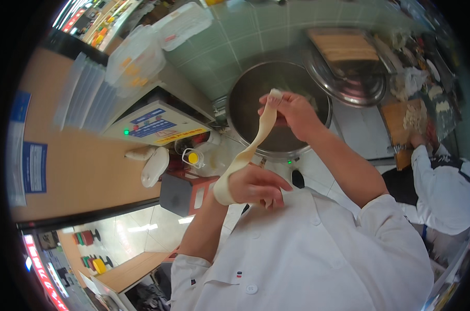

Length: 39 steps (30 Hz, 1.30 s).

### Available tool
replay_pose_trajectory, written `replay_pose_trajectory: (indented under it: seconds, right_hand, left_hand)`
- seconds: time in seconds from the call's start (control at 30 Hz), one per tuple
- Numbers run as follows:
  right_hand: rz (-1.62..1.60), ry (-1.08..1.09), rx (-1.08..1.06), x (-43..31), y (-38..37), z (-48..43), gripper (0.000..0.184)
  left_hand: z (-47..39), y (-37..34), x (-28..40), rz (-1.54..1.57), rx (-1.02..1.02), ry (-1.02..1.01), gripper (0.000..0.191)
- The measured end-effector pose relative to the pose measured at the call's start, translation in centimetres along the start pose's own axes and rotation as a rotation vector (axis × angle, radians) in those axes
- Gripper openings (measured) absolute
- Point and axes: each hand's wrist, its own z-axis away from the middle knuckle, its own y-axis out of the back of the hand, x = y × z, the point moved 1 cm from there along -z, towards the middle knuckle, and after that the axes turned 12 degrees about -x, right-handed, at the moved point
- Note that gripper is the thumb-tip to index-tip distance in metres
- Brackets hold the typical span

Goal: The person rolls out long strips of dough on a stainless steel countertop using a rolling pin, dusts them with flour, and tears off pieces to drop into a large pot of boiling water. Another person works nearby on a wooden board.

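A long flat strip of pale dough (pixel 254 144) runs slantwise between my two hands, with a twist in its middle. My right hand (pixel 291 110) pinches its upper end between thumb and fingers, over a large round metal pot (pixel 239 83) with dark contents. The lower end loops around the wrist and the base of my left hand (pixel 254 184), which is held in front of my white jacket. The fingers of that hand are apart and grip nothing; its palm is mostly hidden. Pale matter shows dimly inside the pot, behind my right hand.
A metal lid (pixel 359 95) lies right of the pot. At the right a co-worker (pixel 441 186) handles pale pieces on a wooden board (pixel 394 120). Left are a control box (pixel 153 124) and a plastic jug with a yellow cap (pixel 211 157). A wooden counter (pixel 83 167) stands farther left.
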Motion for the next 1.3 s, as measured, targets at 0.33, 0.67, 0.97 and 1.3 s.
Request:
replay_pose_trajectory:
  seconds: [0.33,0.67,0.97,1.3]
  right_hand:
    - [0.324,0.305,-0.334,-13.3,-14.1,2.3,0.028]
    - [0.687,0.329,-0.087,-7.9,-12.9,-0.1,0.026]
    - [1.334,0.886,-0.015,-1.8,-10.0,2.3,0.017]
    - [1.096,0.429,0.119,7.7,1.9,0.1,0.023]
  left_hand:
    - [3.3,12.9,-1.9,0.778,1.090,-0.860,0.018]
    - [7.6,2.4,7.9,0.139,0.851,-0.555,0.036]
    - [4.2,-1.2,4.4,0.107,0.814,-0.283,0.018]
    - [1.4,-0.7,-1.8,0.277,0.803,0.062,0.024]
